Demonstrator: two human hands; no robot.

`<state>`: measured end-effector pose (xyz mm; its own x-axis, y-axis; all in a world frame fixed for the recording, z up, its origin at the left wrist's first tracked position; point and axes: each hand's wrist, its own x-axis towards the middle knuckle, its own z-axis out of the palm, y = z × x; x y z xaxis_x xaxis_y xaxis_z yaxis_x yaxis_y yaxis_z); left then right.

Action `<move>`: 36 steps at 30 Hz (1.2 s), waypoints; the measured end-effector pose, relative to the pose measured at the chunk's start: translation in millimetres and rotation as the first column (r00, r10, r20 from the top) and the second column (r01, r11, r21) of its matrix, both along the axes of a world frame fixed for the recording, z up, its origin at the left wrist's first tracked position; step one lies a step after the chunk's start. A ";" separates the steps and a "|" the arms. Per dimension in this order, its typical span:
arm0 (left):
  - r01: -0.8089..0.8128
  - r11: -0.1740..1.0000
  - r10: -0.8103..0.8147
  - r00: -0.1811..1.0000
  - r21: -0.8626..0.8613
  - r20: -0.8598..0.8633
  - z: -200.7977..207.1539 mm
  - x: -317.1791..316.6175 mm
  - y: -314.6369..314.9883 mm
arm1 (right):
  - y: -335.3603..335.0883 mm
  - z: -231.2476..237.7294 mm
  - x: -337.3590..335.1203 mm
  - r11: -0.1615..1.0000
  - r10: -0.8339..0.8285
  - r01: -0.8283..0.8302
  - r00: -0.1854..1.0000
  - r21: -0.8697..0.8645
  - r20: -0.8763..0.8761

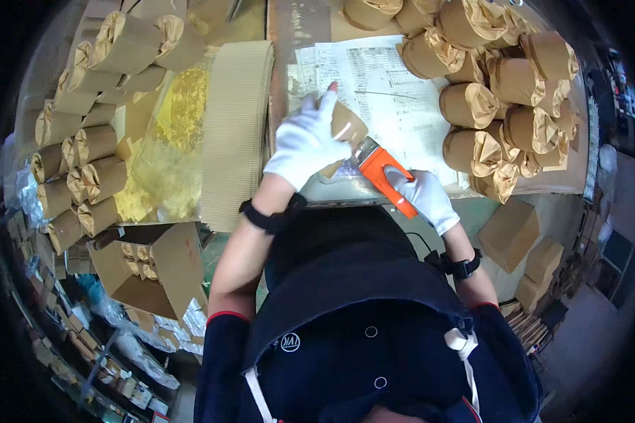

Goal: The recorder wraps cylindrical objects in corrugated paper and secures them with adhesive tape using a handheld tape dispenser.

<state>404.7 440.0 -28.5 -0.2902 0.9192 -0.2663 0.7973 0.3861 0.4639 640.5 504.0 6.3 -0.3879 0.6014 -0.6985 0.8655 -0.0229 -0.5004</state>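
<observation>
My left hand point(300, 146), in a white glove, is on a brown paper-wrapped roll point(348, 125). Its fingers and thumb press round the roll and cover much of it; one fingertip shows reddish. In a white glove too, my right hand point(428, 199) is closed on the orange handle of a tape dispenser point(386, 178). The dispenser's metal head meets the near right side of the roll. Shiny clear tape seems to lie across the roll there. Beneath them are printed paper sheets point(381, 84) on the table.
Similar wrapped rolls point(469, 106) are piled at the right, and more rolls point(95, 144) at the left. A stack of corrugated cardboard sheets point(236, 130) lies left of my left hand. An open carton point(169, 271) with wrapped packs stands low at the left; another carton point(511, 233) is at lower right.
</observation>
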 end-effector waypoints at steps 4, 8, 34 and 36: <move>0.065 0.993 -0.048 0.984 0.095 -0.172 2.1 47.5 -2.6 | -8.8 -14.3 19.4 0.998 0.025 -0.037 0.981 0.059 0.195; 0.076 0.824 -0.093 0.996 0.561 0.003 -14.6 44.5 -71.4 | -11.3 -12.7 26.2 1.000 -0.017 0.014 0.980 0.014 0.198; -0.966 -0.175 0.390 -0.244 -0.188 0.888 -10.7 -198.0 -393.9 | 238.3 -55.7 -194.4 0.102 0.402 -0.533 0.794 0.840 0.456; -0.879 -0.285 0.173 -0.440 -0.383 0.881 -35.3 -238.7 -417.4 | 241.5 -56.1 -207.6 0.071 0.453 -0.612 0.723 0.788 0.521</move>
<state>166.0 22.6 -63.8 -0.7291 -0.0611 -0.6817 -0.6047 -0.4090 0.6834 433.0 745.5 -49.8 -0.8719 0.4879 0.0419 0.4801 0.8350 0.2689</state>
